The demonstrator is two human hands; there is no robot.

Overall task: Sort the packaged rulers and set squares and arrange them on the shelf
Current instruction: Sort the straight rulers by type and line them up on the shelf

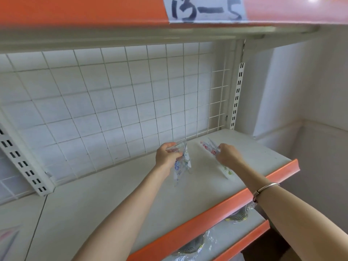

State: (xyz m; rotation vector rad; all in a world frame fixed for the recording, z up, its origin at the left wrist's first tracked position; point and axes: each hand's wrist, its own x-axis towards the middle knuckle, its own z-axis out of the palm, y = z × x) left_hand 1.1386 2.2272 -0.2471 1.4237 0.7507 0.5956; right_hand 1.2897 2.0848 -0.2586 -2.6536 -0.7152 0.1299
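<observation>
Both my arms reach onto a white shelf (105, 200) with an orange front edge. My left hand (167, 154) grips a clear pack with blue print (181, 166), a packaged set square or ruler set, standing on edge on the shelf. My right hand (227, 153) pinches a second clear pack with pink and green print (225, 169), also standing on edge, a short way right of the first. The two packs are apart. Part of each pack is hidden behind my fingers.
A white wire grid (116, 102) backs the shelf. An orange-edged shelf (94, 12) with a handwritten label (205, 10) hangs overhead. The lower shelf (250, 225) carries plastic-wrapped items (194, 245). A white wall (310, 110) stands at right. Another clear pack (8, 240) lies far left.
</observation>
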